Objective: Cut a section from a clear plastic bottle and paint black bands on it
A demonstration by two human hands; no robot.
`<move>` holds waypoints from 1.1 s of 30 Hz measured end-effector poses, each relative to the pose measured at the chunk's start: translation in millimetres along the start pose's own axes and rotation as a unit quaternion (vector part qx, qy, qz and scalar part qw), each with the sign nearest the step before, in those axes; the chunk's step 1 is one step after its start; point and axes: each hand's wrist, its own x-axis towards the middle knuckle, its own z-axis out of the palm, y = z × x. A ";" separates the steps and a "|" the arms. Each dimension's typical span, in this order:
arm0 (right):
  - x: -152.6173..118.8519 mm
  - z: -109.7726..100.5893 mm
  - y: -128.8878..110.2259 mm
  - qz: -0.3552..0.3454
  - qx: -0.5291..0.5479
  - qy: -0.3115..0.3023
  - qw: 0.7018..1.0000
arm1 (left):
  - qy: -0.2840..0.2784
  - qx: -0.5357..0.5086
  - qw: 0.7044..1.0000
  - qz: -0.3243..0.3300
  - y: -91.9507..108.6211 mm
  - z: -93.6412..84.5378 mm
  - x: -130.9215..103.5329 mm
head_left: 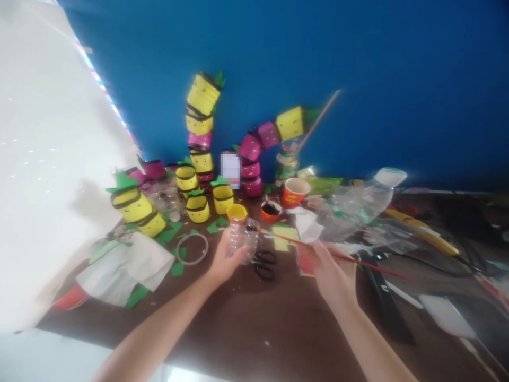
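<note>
Over the middle of the brown table, my left hand [228, 257] is wrapped round a clear plastic bottle piece [239, 239]. My right hand [336, 273] grips a thin red-handled paintbrush [374, 267], whose dark tip touches or overlaps the bottle piece. Just behind my left hand is a small yellow cup [237, 212]. Black-handled scissors [264, 265] lie between my hands. Beyond the brush stand a small cup with dark contents [271, 210] and a red paper cup [296, 192]. The picture is blurred, so fine contact is hard to make out.
Yellow and magenta banded containers [198, 208] with green paper tops stand and stack along the blue wall [278, 53]. White cloth or paper [127, 268] lies left. Clear plastic bottles [369, 196], a yellow-handled tool [423, 232] with a cord and a black strip [387, 302] lie right.
</note>
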 end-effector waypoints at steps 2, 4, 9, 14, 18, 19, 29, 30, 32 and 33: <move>0.4 0.6 -0.8 -0.003 0.000 0.003 1.000 | 0.007 -0.011 1.000 -0.014 -0.5 0.2 0.6; 0.9 1.7 -2.2 -0.001 0.019 0.000 1.000 | 0.017 -0.015 1.000 -0.021 -1.6 0.2 0.9; 2.5 1.9 -1.3 -0.003 0.009 -0.011 1.000 | 0.008 -0.022 0.999 -0.026 -3.1 -0.3 0.6; 4.4 1.6 -7.3 -0.016 0.001 -0.014 1.000 | 0.008 -0.066 0.997 -0.045 1.3 1.8 0.0; 1.6 5.5 -16.2 0.019 0.013 -0.069 0.997 | -0.009 -0.103 0.994 -0.046 3.6 3.5 -0.8; 0.8 6.3 -17.2 0.026 0.014 -0.077 0.997 | -0.010 -0.103 0.994 -0.043 3.5 3.6 -0.9; 1.5 7.8 -14.0 0.017 0.002 -0.087 0.996 | -0.013 -0.119 0.992 -0.039 7.6 4.6 -0.9; 1.8 7.6 -14.4 0.015 -0.002 -0.085 0.996 | -0.011 -0.118 0.992 -0.041 9.1 4.9 -0.9; 2.5 6.8 -16.0 0.014 -0.005 -0.081 0.997 | -0.005 -0.115 0.992 -0.045 11.8 5.2 -0.6; 2.8 6.3 -16.9 0.014 -0.003 -0.079 0.997 | -0.003 -0.116 0.992 -0.046 12.9 5.3 -0.4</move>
